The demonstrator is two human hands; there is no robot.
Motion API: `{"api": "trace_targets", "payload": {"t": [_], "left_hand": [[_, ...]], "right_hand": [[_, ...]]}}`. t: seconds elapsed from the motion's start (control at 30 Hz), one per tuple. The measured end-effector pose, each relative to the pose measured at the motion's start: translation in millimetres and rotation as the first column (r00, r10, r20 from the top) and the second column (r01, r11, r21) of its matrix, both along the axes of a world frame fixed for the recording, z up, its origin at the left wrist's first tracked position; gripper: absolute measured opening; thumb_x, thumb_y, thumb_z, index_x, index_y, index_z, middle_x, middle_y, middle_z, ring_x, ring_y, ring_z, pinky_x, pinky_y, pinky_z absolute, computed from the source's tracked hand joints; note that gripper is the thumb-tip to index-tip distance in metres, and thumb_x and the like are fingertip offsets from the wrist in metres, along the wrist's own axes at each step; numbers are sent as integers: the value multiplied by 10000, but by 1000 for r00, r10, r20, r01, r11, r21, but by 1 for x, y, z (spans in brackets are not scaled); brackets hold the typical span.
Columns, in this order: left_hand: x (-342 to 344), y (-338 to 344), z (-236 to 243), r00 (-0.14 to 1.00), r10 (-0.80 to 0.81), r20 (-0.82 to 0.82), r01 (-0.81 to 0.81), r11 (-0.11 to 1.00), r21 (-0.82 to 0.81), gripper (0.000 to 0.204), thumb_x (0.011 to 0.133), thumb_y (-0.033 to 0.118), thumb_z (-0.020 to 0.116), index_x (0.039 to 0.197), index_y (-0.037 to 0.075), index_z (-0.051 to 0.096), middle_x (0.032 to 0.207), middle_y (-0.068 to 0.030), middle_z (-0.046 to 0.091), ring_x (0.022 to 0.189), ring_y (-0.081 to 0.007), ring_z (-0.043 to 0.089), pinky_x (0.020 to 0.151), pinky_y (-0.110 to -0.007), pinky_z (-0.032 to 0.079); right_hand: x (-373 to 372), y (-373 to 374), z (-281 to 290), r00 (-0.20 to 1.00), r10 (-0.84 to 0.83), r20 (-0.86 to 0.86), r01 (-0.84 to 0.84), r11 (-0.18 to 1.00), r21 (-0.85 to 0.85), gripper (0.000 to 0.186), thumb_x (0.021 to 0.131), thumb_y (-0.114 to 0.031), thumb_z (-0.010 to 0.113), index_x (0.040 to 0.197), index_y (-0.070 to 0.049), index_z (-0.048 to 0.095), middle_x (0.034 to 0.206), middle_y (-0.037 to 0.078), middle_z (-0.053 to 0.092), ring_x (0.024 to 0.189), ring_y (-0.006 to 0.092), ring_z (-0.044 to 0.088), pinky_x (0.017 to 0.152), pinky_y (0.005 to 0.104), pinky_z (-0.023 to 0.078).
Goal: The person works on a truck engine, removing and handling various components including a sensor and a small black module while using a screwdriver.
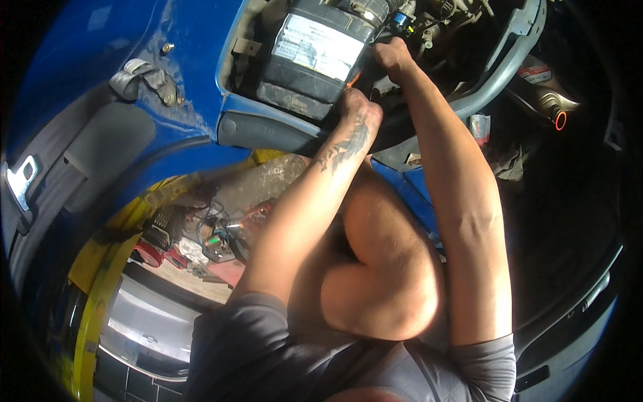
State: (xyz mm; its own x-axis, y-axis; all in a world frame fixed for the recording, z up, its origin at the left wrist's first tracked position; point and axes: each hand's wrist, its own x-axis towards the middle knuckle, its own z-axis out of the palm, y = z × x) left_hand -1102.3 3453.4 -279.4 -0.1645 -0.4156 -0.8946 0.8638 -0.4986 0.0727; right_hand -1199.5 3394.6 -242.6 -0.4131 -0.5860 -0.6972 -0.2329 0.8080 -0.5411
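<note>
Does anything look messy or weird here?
Yes: lower left, jumbled clutter lies heaped, everything mixed together. The blue panel left of the black box looks grubby, with greyish smears.

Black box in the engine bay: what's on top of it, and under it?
On the box is a white label; a ribbed hose sits at its far end. Underneath can't be seen: the box itself covers it.
</note>
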Motion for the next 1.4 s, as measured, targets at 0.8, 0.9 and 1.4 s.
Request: {"api": "trace_targets", "payload": {"t": [0.8,0.9,1.4], "left_hand": [[9,6,-39,995,-60,-73,66,994,87,401,974,321,434,1279,66,485,1349,-83,472,1243,-196,410,1104,-367,232],[11,6,-38,992,-85,-91,92,993,71,384,980,324,418,1263,80,504,1308,-77,508,1209,-198,449,1086,-387,279],[4,9,-25,984,-125,-130,127,992,6,282,937,245,457,1128,105,609,1143,-65,616,1043,-199,552,950,-349,425]], "right_hand": [[-5,1,-28,994,-96,46,93,993,73,345,673,-120,647,939,99,637,919,241,668,854,285,670,745,343,517],[-11,6,-36,986,20,163,-8,997,-73,298,651,-164,711,796,89,650,773,145,662,686,190,619,627,319,494],[13,10,-26,862,283,-420,-277,958,77,460,720,-289,580,921,121,638,968,299,639,976,372,633,861,390,503]]}}
